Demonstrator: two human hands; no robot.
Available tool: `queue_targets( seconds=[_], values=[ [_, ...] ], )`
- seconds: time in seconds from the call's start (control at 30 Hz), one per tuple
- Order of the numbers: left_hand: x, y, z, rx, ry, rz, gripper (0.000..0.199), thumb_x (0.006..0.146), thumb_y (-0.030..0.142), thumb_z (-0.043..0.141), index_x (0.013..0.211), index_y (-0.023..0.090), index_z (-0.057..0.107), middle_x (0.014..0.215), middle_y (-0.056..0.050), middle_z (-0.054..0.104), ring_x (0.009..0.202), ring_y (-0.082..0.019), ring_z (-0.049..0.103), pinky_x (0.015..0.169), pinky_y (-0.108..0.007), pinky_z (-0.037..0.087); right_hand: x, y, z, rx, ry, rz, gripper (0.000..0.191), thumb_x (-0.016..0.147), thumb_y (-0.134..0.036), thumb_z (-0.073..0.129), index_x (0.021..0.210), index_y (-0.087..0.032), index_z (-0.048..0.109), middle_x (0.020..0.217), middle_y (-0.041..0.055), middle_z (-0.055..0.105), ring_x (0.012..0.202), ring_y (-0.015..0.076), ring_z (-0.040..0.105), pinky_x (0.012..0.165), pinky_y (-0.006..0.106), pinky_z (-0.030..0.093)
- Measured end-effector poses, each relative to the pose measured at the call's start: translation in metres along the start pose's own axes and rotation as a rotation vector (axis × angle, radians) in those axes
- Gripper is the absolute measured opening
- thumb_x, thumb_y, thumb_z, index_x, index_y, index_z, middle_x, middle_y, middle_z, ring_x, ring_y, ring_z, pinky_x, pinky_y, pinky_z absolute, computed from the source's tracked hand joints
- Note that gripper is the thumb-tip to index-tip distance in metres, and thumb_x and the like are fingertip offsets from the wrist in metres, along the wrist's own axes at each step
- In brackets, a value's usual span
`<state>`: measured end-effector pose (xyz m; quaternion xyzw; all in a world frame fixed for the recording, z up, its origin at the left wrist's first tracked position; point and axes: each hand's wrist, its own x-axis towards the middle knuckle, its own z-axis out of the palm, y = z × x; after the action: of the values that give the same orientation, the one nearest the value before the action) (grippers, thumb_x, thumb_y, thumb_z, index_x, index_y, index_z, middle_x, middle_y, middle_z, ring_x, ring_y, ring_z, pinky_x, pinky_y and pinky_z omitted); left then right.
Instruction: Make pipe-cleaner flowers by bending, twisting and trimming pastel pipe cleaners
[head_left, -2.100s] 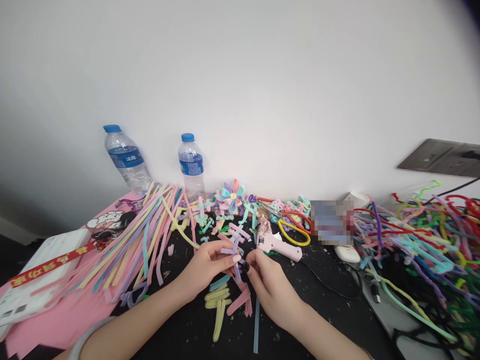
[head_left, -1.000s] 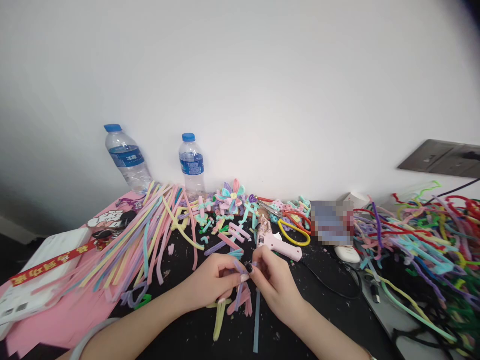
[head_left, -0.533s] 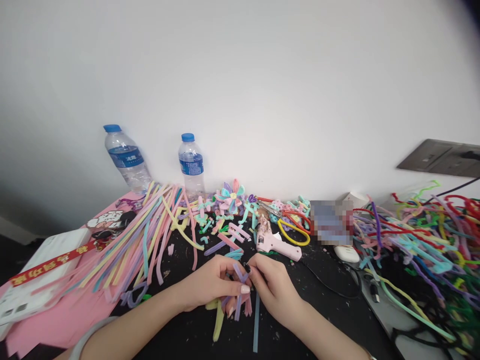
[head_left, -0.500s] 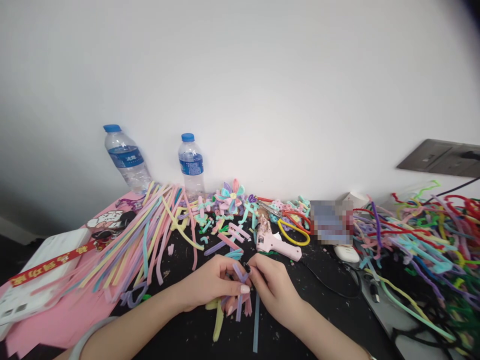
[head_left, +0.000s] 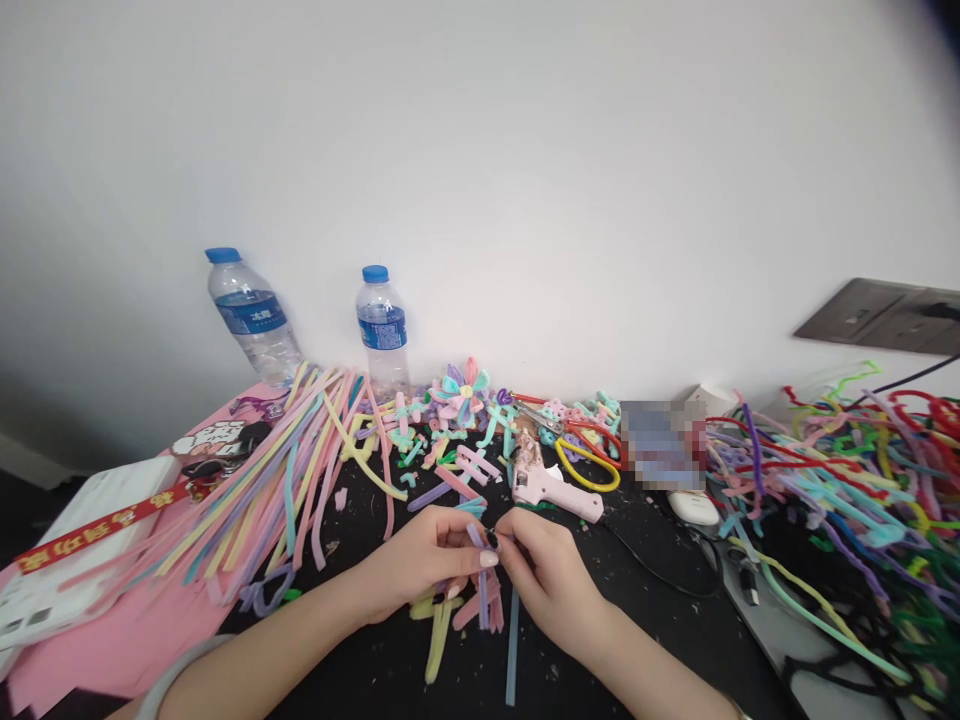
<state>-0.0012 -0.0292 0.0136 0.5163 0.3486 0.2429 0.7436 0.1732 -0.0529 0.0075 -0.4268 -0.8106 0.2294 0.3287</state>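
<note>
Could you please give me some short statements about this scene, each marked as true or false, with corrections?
1. The left hand holds a fuzzy purple strip. True.
2. The pink plastic glue gun is gripped in the right hand. False: the glue gun lies on the black tabletop.
3. Two clear plastic bottles with blue caps are near the white wall. True.
4. The two hands are wide apart. False: the right hand is close beside the left.
5. The multicoloured fuzzy flower is farther from the person than the hands. True.
</note>
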Motion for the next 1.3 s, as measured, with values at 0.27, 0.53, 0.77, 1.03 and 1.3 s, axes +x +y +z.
queue_targets(
  seconds=[0.27,0.53,0.77,1.03,1.3],
  values=[
    [0.0033,-0.0049,-0.0044,-0.005,0.085,0.105,0.026,0.074,0.035,0.064,0.065,0.014,0.053,0.048,0.007,0.042,0.036,-0.004,0.036,0.039,-0.018,0.022,-0.0006,0.0003,0.0007,0.042,0.019,0.051,0.018,0.090,-0.017,0.036,0.072,-0.020,0.039,0.064,-0.0026,0.044,0.057,0.0117,0.041,0.053,0.023,0.031],
    [0.0030,-0.0022,-0.0014,-0.033,0.148,0.170,0.031,0.077,0.039,0.060,0.062,0.015,0.047,0.045,0.008,0.041,0.036,-0.003,0.031,0.039,-0.017,0.025,-0.0002,-0.0005,0.0047,0.115,0.094,0.114,0.024,0.090,-0.019,0.036,0.067,-0.020,0.034,0.058,-0.0039,0.042,0.053,0.0108,0.040,0.050,0.023,0.030],
    [0.0020,0.0013,0.0021,-0.014,0.185,0.197,0.030,0.078,0.037,0.060,0.063,0.015,0.047,0.046,0.008,0.040,0.038,-0.004,0.033,0.041,-0.017,0.029,0.0024,-0.0004,0.0037,0.182,0.122,0.175,0.027,0.090,-0.025,0.038,0.064,-0.020,0.037,0.057,-0.0036,0.043,0.053,0.0108,0.040,0.050,0.023,0.030],
    [0.0027,0.0008,0.0001,0.062,0.290,0.200,0.026,0.075,0.035,0.063,0.064,0.013,0.053,0.058,0.003,0.055,0.054,-0.010,0.054,0.054,-0.021,0.045,0.0037,-0.0006,0.0057,0.431,0.004,0.312,0.016,0.080,-0.027,0.055,0.069,-0.017,0.048,0.056,-0.0042,0.048,0.048,0.0085,0.040,0.045,0.020,0.030],
    [0.0020,0.0015,-0.0035,-0.098,0.221,0.123,0.024,0.073,0.037,0.065,0.077,0.014,0.059,0.069,0.000,0.062,0.065,-0.014,0.060,0.062,-0.026,0.051,0.0057,0.0041,0.0012,0.457,-0.027,0.270,0.029,0.089,-0.030,0.041,0.064,-0.017,0.047,0.054,-0.0036,0.050,0.046,0.0081,0.040,0.043,0.019,0.030]
  ],
)
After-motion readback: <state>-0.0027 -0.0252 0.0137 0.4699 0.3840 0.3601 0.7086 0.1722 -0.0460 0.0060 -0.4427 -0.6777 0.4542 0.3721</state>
